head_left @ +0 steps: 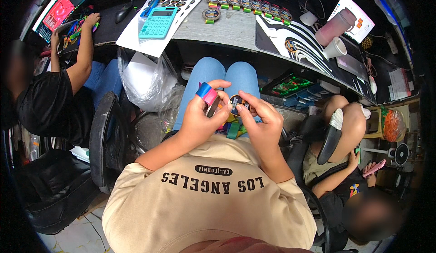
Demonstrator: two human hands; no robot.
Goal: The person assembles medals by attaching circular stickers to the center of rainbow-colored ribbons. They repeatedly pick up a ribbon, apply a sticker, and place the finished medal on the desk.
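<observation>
Heads up, starting from your left: that blue-and-pink ribbon (207,93) looks loose over the fingers of your left hand (203,113), so I reckon a wrist twist could let it slide off. Next over, the round black disc (240,105) sits on fingertips alone above your legs (206,73); one slip and it could drop. The green ribbon (233,130) bunched below might snag if you yank.

Grip-wise: your left hand is half curled around the blue-and-pink one, thumb tip by the disc's left edge, can't tell if touching. Your right hand (260,116) has thumb and index finger pinched on the disc, well apart from the medals (245,3) on the tabletop (231,29).
</observation>
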